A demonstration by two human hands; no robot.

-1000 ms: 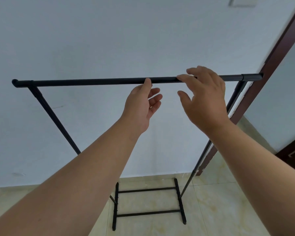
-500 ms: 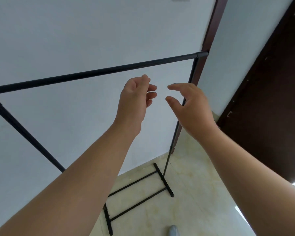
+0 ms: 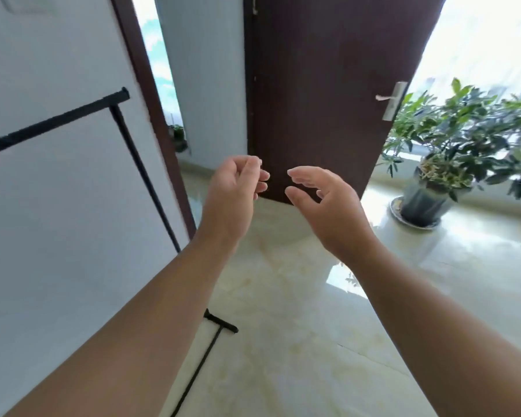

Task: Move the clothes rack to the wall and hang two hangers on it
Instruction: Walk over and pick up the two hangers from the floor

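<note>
The black metal clothes rack [image 3: 54, 120] stands against the white wall at the left. Its top bar, right upright and part of its floor foot show; the rest runs off the left edge. My left hand [image 3: 233, 194] hovers in mid-air in front of me, well to the right of the rack, fingers loosely curled with nothing in them. Beside it my right hand [image 3: 325, 203] is held up with fingers apart and empty. Neither hand touches the rack. No hangers are in view.
A dark brown door [image 3: 322, 85] stands open straight ahead, with a silver handle [image 3: 393, 100]. A brown door frame [image 3: 151, 115] runs beside the rack. At the right, a potted green plant [image 3: 451, 164] sits on the glossy tiled floor [image 3: 313, 326].
Both hands have come off the rack's top bar and dropped away from it. The view has swung right, from the rack and wall toward the open door and plant.
</note>
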